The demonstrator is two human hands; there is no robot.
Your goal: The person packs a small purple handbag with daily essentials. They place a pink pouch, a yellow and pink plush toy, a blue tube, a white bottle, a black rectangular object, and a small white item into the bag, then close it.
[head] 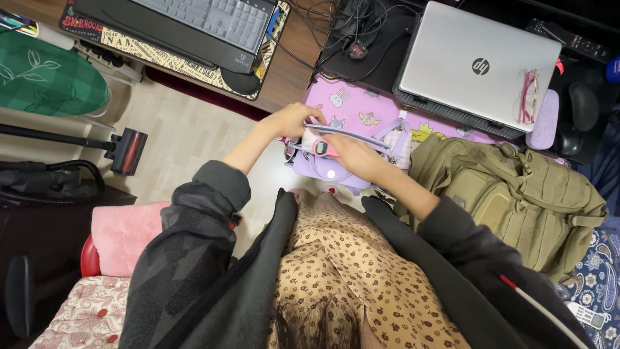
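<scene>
1. A pink cartoon-print mat (pixel 361 106) covers the counter's near edge, between a keyboard (pixel 206 19) and a closed silver laptop (pixel 475 64).
2. A small lilac bag (pixel 323 169) with an open mouth sits at that edge, left of an olive backpack (pixel 516 194).
3. The left hand (pixel 294 119) has its grip closed on the bag's rim.
4. The right hand (pixel 354 157) is clamped on a pink gadget (pixel 323 148) at the bag's mouth.

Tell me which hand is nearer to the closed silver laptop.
Right. The right hand rests on the small lilac bag, at the pink object, just below the laptop. The left hand grips the bag's top edge farther left, farther from the laptop.
</scene>
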